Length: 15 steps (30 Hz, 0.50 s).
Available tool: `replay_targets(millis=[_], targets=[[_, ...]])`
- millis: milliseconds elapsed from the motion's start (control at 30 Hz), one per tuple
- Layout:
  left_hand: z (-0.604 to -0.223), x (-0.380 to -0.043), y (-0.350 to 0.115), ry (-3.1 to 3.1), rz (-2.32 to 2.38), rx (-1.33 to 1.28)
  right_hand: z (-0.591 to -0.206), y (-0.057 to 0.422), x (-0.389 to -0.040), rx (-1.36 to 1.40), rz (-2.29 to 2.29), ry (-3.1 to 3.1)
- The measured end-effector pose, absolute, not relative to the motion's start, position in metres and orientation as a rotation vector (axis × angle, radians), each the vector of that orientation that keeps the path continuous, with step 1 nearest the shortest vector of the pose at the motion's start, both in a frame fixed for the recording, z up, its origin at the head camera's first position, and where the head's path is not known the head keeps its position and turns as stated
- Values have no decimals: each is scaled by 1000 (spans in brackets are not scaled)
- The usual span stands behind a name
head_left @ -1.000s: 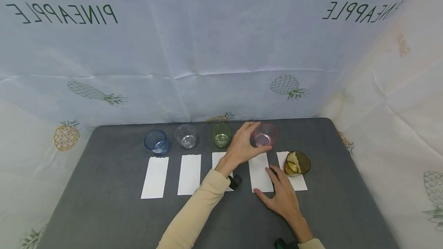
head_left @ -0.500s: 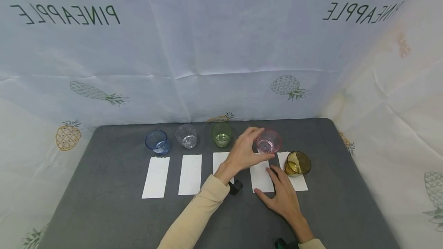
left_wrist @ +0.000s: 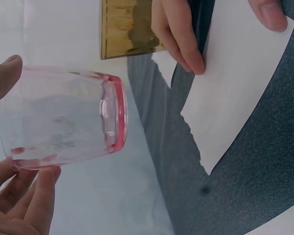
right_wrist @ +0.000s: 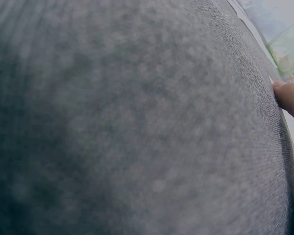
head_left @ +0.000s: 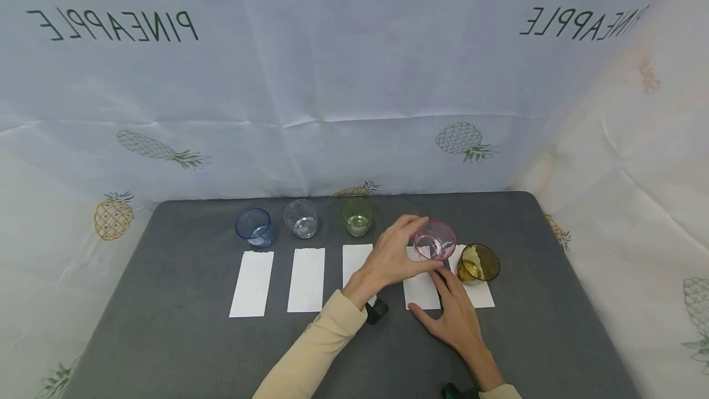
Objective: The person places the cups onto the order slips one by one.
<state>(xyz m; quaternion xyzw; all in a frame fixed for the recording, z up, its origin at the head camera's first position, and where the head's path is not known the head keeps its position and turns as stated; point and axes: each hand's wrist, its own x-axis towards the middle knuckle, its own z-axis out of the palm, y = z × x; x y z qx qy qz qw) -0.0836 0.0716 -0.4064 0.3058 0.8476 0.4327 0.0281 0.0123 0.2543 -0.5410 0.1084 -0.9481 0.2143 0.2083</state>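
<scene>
A pink-tinted glass tumbler (head_left: 436,241) is gripped by my left hand (head_left: 388,257), thumb on one side and fingers on the other. In the left wrist view the tumbler (left_wrist: 63,117) is held near its rim, its thick pink base off the table. Below it lies a white paper strip (head_left: 420,293), fourth from the left. My right hand (head_left: 456,319) rests on that strip, thumb and fingers spread at its edges. Just right of it an amber glass (head_left: 478,263) stands on the fifth strip (head_left: 480,295). The right wrist view shows mostly blurred table and the thumb (right_wrist: 289,98).
Along the back stand a blue glass (head_left: 255,228), a clear glass (head_left: 301,219) and a green glass (head_left: 357,217). In front of them lie more paper strips (head_left: 252,285) on the grey table (head_left: 166,325). A pineapple-print cloth (head_left: 332,66) hangs behind.
My left hand has brought the pink tumbler from the back of the table toward me and slightly right, over the fourth strip. My right hand has stayed in place.
</scene>
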Motion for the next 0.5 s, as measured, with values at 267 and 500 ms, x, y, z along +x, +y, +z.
replay_targets(millis=[267,500], targets=[[-409,-78,68,2617,1333,941,-540,254,11,302,613,-2632],[-417,-76,66,2614,1321,931,-540,254,10,316,625,-2630]])
